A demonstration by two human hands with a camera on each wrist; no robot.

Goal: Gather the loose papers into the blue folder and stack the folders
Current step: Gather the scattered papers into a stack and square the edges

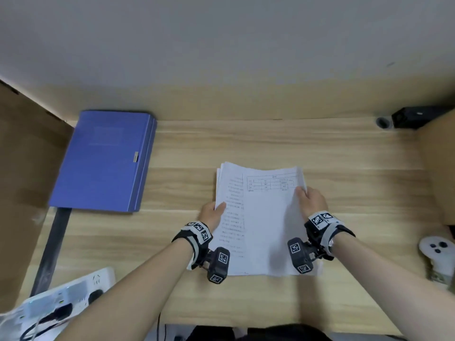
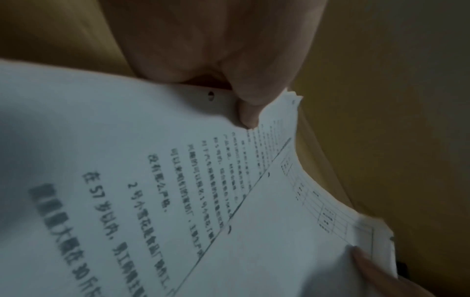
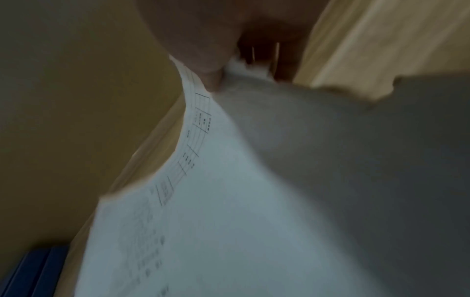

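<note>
A sheaf of white printed papers [image 1: 261,217] sits in the middle of the wooden desk, its sheets slightly fanned. My left hand [image 1: 212,214] grips the sheaf's left edge, thumb on top [image 2: 250,96]. My right hand [image 1: 312,199] pinches the right edge near the top, thumb on the upper sheet [image 3: 208,66]. The top sheet [image 2: 292,241] carries a ruled table; the one under it has lines of text. Two blue folders [image 1: 105,161] lie stacked and closed at the back left of the desk, apart from both hands; a corner of the folders [image 3: 30,271] shows in the right wrist view.
Cardboard panels [image 1: 27,173] flank the desk on the left, with another cardboard panel [image 1: 440,168] on the right. A white power strip [image 1: 61,299] with plugs lies at the front left. A white controller [image 1: 435,254] lies at the right edge. A black device [image 1: 416,116] sits back right.
</note>
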